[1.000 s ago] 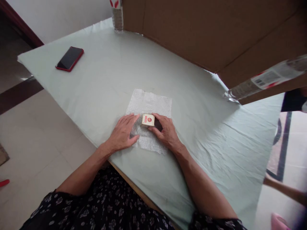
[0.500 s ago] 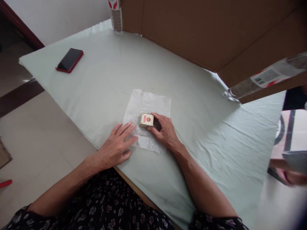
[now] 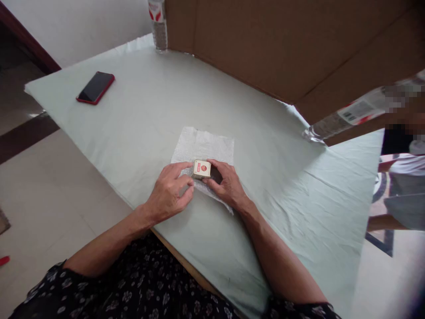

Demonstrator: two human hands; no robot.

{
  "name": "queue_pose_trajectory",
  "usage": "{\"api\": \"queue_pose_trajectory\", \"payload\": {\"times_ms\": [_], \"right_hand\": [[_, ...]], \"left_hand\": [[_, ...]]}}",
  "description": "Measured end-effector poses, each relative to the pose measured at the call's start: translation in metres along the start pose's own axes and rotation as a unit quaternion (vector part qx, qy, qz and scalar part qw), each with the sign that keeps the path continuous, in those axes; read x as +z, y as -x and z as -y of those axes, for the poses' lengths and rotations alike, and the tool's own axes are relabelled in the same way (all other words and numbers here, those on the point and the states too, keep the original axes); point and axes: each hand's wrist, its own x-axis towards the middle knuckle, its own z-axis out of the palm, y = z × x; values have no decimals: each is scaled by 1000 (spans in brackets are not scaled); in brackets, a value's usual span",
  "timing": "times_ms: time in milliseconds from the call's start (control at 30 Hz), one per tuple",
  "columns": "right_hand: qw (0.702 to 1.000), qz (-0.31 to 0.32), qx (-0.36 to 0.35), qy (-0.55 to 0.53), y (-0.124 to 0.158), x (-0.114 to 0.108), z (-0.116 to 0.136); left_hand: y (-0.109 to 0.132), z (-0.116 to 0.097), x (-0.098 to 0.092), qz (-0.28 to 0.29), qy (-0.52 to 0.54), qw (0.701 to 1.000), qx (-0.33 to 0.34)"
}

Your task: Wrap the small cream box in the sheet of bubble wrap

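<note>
A small cream box (image 3: 202, 169) with red print sits on a sheet of bubble wrap (image 3: 206, 144). My right hand (image 3: 229, 184) grips the box from its right side, thumb at the near side and fingers at the far side. A dark area shows between that palm and the box; I cannot make out what it is. My left hand (image 3: 171, 188) is at the left edge of the wrap, with bent fingers closed on it. The wrap rises there toward the box. Part of the sheet is hidden by this hand.
A phone (image 3: 95, 87) in a red case lies at the far left of the cloth-covered table (image 3: 139, 119). A large cardboard panel (image 3: 245, 44) stands behind, with plastic bottles (image 3: 160, 31) at its edges. Another person's arm (image 3: 385, 222) shows at the right.
My left hand has moved right and closed on the wrap's left edge, which is now raised toward the box. My right hand keeps its grip on the box.
</note>
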Motion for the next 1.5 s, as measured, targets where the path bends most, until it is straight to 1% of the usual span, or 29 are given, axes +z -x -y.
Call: {"api": "queue_pose_trajectory", "payload": {"times_ms": [67, 100, 167, 233, 267, 333, 400, 467, 567, 633, 733, 833, 933, 1067, 1333, 1500], "right_hand": [[999, 21, 15, -47, -1, -10, -2], [995, 37, 27, -89, -1, -19, -4], [977, 62, 54, -196, 0, -39, -7], [957, 63, 66, -275, 2, -59, -6], [956, 73, 64, -278, 3, -67, -4], [968, 81, 64, -228, 3, -73, 4], [983, 62, 77, -153, -1, -67, 12], [987, 37, 92, -124, -6, -54, 17], [981, 10, 107, -159, -14, -35, 17], [975, -3, 106, -193, -16, -30, 16], [966, -6, 108, -233, -16, -29, 17], [961, 1, 126, -246, -14, -29, 20], [963, 6, 138, -232, -13, -28, 22], [967, 8, 134, -218, -11, -26, 23], [973, -21, 125, -193, -8, -22, 24], [975, -26, 116, -187, -5, -20, 24]], "left_hand": [[-13, 0, 1, 4, 56, 997, -53], [-20, 1, 2, 10, 87, 993, -84], [-31, 4, 4, 21, 135, 982, -133], [-39, 6, 5, 24, 159, 974, -161], [-42, 7, 5, 26, 165, 971, -170], [-45, 8, 4, 35, 173, 966, -189], [-46, 8, 4, 42, 179, 959, -213], [-47, 8, 6, 45, 186, 953, -235], [-47, 10, 9, 46, 206, 946, -248], [-47, 11, 10, 45, 226, 941, -249], [-48, 13, 10, 44, 258, 932, -251], [-47, 14, 10, 54, 277, 926, -250], [-44, 16, 10, 67, 289, 923, -247], [-42, 17, 11, 69, 296, 921, -245], [-39, 15, 14, 42, 311, 919, -239], [-39, 15, 16, 45, 309, 920, -237]]}}
